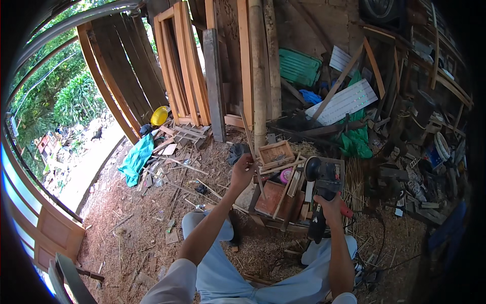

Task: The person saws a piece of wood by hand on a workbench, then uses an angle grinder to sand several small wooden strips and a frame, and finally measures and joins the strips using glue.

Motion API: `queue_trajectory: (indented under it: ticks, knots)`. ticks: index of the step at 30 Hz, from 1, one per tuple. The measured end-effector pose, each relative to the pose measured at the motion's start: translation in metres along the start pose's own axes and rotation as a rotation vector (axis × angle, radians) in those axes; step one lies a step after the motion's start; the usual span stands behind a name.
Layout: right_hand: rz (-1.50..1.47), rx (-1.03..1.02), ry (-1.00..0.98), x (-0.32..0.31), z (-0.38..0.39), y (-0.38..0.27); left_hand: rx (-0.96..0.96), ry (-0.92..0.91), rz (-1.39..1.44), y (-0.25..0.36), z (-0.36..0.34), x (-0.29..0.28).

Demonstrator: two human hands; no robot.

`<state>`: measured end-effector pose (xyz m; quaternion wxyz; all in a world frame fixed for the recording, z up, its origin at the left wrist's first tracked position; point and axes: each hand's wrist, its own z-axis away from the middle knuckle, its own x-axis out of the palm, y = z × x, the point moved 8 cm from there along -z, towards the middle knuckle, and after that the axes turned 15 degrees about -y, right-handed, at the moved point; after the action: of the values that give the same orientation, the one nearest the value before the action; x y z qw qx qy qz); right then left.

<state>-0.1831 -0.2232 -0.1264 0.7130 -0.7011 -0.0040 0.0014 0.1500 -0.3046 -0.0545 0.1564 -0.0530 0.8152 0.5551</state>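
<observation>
My left hand (243, 172) is raised in front of my left knee, its fingers closed on a thin wooden stick (248, 133). The stick stands tilted, its top end leaning away and its lower end over the low wooden box. In my right hand (330, 206) is a black angle grinder (326, 177), gripped by its body above my right knee. A round dark pad (312, 168) at its head faces left, toward the stick but apart from it. Red shows on the tool beside my hand. Whether the pad is spinning cannot be made out.
The low box (273, 202) before me bears wood strips, a pink roll (286, 175) and a small wooden tray (276, 153). Wood frames (182, 66) lean at the back. Green cloth (136, 159) and a yellow helmet-like thing (159, 116) lie left. Scrap heaps the right; shavings cover the floor.
</observation>
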Motion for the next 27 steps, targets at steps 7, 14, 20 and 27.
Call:
queue_trajectory:
  ticks: [7, 14, 20, 27]
  knots:
    - [-0.02, -0.092, 0.027, 0.002, -0.001, 0.003, -0.097, 0.098, -0.044, 0.042, -0.011, -0.017]
    - [-0.002, -0.138, -0.029, 0.002, -0.008, 0.02, -0.002, 0.014, -0.18, 0.069, -0.018, -0.024]
    - [0.073, -0.19, -0.054, 0.012, -0.006, 0.003, -0.019, 0.198, 0.033, 0.074, -0.004, -0.053]
    - [0.181, -0.142, -0.032, 0.017, -0.008, 0.006, -0.184, 0.351, 0.57, -0.018, 0.064, -0.051]
